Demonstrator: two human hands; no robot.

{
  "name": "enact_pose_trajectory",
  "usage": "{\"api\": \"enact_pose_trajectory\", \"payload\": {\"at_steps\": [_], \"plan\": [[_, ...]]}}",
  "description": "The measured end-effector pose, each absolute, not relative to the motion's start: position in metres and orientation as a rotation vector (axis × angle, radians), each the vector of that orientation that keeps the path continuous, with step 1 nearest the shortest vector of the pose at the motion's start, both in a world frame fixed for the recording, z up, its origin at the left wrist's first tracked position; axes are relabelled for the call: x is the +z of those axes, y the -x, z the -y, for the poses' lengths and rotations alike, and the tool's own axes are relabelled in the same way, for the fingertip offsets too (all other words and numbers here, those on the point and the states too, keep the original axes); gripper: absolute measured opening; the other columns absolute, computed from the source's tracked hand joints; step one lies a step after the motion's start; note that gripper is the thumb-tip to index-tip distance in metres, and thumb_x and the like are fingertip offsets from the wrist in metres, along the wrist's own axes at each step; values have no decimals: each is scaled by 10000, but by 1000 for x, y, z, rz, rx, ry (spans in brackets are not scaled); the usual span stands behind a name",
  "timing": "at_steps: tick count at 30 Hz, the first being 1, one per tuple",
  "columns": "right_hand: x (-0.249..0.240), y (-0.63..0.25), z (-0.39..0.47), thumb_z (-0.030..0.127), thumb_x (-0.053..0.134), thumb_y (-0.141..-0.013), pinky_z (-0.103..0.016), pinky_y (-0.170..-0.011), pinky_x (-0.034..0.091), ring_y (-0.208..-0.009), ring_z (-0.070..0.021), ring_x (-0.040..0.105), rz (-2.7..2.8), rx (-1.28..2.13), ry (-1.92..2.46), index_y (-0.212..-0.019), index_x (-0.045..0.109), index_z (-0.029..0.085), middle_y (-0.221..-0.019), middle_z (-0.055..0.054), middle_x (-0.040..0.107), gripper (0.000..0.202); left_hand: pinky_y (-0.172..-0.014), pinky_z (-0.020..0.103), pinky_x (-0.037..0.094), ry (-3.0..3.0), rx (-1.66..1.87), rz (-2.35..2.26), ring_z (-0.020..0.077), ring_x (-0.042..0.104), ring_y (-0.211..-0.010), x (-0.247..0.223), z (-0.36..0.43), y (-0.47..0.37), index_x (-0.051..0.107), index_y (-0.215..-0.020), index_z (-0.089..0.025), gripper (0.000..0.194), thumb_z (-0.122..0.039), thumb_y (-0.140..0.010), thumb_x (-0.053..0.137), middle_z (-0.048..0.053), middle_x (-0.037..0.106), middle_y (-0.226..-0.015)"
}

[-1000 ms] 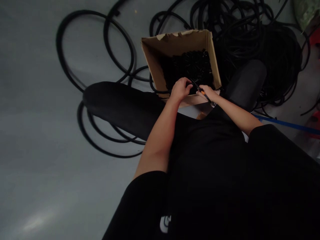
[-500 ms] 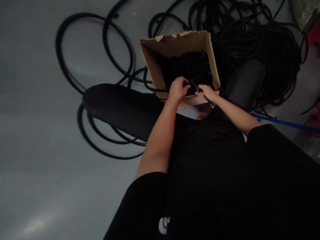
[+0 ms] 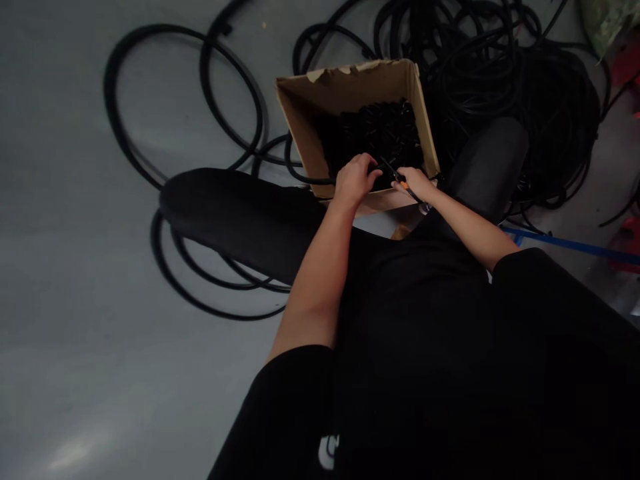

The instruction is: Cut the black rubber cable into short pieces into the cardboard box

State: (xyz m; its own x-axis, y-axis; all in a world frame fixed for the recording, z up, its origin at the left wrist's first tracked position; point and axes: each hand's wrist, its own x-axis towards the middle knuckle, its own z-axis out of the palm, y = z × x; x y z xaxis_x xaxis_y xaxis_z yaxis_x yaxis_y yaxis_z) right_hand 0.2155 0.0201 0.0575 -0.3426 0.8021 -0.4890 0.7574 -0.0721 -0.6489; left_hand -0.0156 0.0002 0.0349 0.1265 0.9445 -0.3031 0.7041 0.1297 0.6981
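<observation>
My left hand [image 3: 354, 179] is closed around a black hose [image 3: 311, 179] over the near side of an open cardboard box [image 3: 300, 137]. The hose comes in from the left across the box's rim, and its end by my fingers is hard to make out. In my right hand [image 3: 419, 184] are scissors with black and orange handles [image 3: 406, 189]; their dark blades point up and left, close to my left fingertips. Whether the blades touch the hose I cannot tell. Many short black pieces [image 3: 383, 127] lie inside the box below both hands.
Loops of black hose [image 3: 111, 100] spread over the grey floor [image 3: 55, 267] at left. A large tangled heap of black hose [image 3: 555, 113] lies at right behind my knee. Blue tape [image 3: 590, 250] and red objects [image 3: 627, 243] show at the right edge.
The view has shifted slightly, moving the box and hose loops a little left in the picture. Both hands keep nearly the same place and grip.
</observation>
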Motion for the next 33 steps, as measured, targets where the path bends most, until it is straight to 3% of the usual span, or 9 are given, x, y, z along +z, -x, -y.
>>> {"api": "enact_pose_trajectory", "payload": {"at_steps": [7,11,19,25,28,33], "plan": [[63,-214,-12,537,894,-1065,-287,-662,519,-696,-176,603,1859,1695,1736,-933,546,283,-726,48,554,451,-1374,649,586,-1606,499,-1601,417,752,-1446,43,-5,14,787,-1485,-241,399,-361,-1105,772,180,828,-1397],[59,-211,-9,542,881,-1104,-260,-622,513,-665,-160,594,1765,1833,1685,-991,535,290,-720,78,547,442,-1404,639,564,-1604,456,-1627,430,743,-1515,42,-8,14,819,-1477,-255,387,-340,-1101,777,184,824,-1463],[63,-211,-13,367,792,-1073,-358,-985,581,-984,-230,678,2020,1579,1541,-1043,588,271,-970,-20,711,227,-1369,559,582,-1576,452,-1578,415,771,-1552,38,-3,12,820,-1602,-196,509,-298,-1124,679,200,883,-1533],[54,-214,-9,401,763,-1075,-454,-1124,584,-1210,-341,709,2280,1427,1504,-1243,704,240,-1263,-143,780,240,-1333,551,593,-1578,352,-1568,437,800,-1479,37,-2,3,863,-1456,-181,400,-279,-1112,683,218,903,-1387],[56,-214,-8,393,782,-1089,-418,-1079,583,-1212,-339,738,2286,1402,1593,-1237,709,251,-1277,-137,784,218,-1306,541,607,-1580,401,-1534,438,810,-1447,40,0,-1,860,-1427,-192,372,-334,-1123,697,211,905,-1324],[65,-211,-8,441,788,-1134,-318,-820,549,-909,-246,751,2057,1527,1659,-1068,641,266,-965,-39,766,238,-1319,563,604,-1543,427,-1579,426,808,-1446,44,0,1,828,-1487,-211,411,-380,-1137,695,207,900,-1358]]}}
